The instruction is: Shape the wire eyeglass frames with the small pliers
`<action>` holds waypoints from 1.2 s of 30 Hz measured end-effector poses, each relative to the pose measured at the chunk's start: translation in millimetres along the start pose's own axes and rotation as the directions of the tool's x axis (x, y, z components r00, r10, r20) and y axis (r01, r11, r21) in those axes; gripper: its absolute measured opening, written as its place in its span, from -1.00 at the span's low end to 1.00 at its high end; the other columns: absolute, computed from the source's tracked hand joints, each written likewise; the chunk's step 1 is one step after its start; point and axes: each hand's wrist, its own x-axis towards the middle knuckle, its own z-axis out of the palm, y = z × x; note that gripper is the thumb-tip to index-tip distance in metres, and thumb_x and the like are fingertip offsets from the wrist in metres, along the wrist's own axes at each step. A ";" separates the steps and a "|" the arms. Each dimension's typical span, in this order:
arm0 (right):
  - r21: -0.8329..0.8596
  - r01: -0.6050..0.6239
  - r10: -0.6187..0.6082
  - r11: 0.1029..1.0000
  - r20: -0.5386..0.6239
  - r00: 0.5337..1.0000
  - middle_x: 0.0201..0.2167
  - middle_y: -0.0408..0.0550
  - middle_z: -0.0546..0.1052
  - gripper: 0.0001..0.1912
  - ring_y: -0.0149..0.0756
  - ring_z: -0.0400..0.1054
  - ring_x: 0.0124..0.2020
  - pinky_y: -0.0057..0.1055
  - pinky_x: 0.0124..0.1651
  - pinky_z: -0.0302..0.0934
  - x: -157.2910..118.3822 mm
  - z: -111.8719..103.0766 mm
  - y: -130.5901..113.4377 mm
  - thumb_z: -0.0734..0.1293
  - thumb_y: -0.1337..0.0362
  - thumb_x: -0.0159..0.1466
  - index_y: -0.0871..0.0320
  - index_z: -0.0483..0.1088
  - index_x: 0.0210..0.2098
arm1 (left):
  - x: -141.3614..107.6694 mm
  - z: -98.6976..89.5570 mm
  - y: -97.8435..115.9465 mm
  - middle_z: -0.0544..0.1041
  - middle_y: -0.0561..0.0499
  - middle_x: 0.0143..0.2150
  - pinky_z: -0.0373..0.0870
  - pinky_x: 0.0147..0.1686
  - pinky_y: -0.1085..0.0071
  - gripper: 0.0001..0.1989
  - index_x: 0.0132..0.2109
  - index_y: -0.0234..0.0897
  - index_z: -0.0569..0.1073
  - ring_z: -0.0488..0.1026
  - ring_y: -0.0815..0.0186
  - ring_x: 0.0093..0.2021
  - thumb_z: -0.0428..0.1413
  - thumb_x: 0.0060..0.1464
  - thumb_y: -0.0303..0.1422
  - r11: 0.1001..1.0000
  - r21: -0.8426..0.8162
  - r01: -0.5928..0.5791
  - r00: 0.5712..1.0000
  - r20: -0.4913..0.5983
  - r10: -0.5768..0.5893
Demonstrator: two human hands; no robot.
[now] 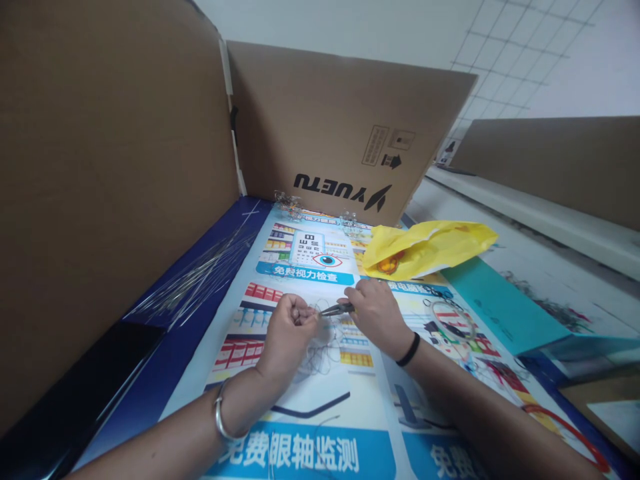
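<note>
My right hand (379,315) is wrapped round a pair of pliers (336,309), whose jaws point left and meet my left fingertips. My left hand (291,328) is closed in a pinch at the jaws' tip. Fine looped wire (323,357) spreads out beside and below those fingers, over the printed sheet. The exact spot that the jaws grip is too small to make out.
Straight wires (205,273) lie at left. Wire clumps (287,205) sit by the cardboard wall (325,120). At right are a yellow bag (445,248), a wire coil (454,320), a teal box (500,307) and a red ring (575,432). Another cardboard panel (110,147) rises at left.
</note>
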 end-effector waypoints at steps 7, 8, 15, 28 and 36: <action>-0.019 0.006 -0.007 1.000 -0.033 0.999 -0.41 0.02 0.36 -0.71 -0.25 0.09 -0.32 -0.33 -0.25 -0.17 -0.3 1.9 -0.4 0.12 0.21 0.31 0.17 0.42 -0.34 | -0.1 -0.7 -1.7 0.39 0.17 -0.49 0.22 -0.50 0.57 -0.78 -0.38 -0.24 0.25 0.30 0.49 -0.54 0.16 -0.19 -0.46 1.000 -0.019 -0.004 1.000 -0.003 0.004; -0.020 0.006 -0.007 1.000 -0.033 0.999 -0.41 0.02 0.36 -0.71 -0.25 0.09 -0.32 -0.33 -0.26 -0.18 -0.3 2.5 -0.5 0.13 0.21 0.31 0.17 0.42 -0.34 | -0.1 -0.6 -1.7 0.40 0.17 -0.50 0.22 -0.50 0.58 -0.77 -0.39 -0.24 0.25 0.30 0.49 -0.55 0.16 -0.20 -0.47 1.000 -0.029 0.002 1.000 -0.004 -0.002; -0.014 0.014 -0.014 1.000 -0.015 1.000 -0.40 0.01 0.36 -0.75 -0.25 0.08 -0.33 -0.33 -0.26 -0.18 -1.1 5.5 -1.1 0.15 0.23 0.29 0.16 0.42 -0.34 | -1.3 0.2 0.6 0.40 0.17 -0.50 0.22 -0.51 0.58 -0.77 -0.39 -0.24 0.25 0.30 0.49 -0.55 0.15 -0.21 -0.49 0.999 -0.033 0.003 1.000 -0.016 -0.003; 0.037 0.041 -0.041 0.998 -0.018 0.999 -0.44 -0.02 0.38 -0.78 -0.27 0.11 -0.35 -0.35 -0.29 -0.18 -0.4 9.5 -0.6 0.18 0.27 0.28 0.18 0.40 -0.41 | -1.6 -0.2 0.3 0.37 0.18 -0.51 0.23 -0.51 0.57 -0.78 -0.38 -0.24 0.25 0.28 0.50 -0.56 0.15 -0.20 -0.48 0.999 -0.033 0.009 1.000 -0.014 -0.009; 0.060 0.059 -0.058 0.996 -0.017 0.998 -0.48 -0.02 0.39 -0.77 -0.27 0.15 -0.37 -0.34 -0.32 -0.17 0.1 13.6 0.1 0.20 0.27 0.27 0.19 0.40 -0.45 | -0.5 -0.2 -0.8 0.38 0.17 -0.51 0.21 -0.52 0.57 -0.79 -0.37 -0.25 0.26 0.28 0.50 -0.57 0.15 -0.19 -0.48 1.000 0.006 0.007 1.000 -0.021 -0.007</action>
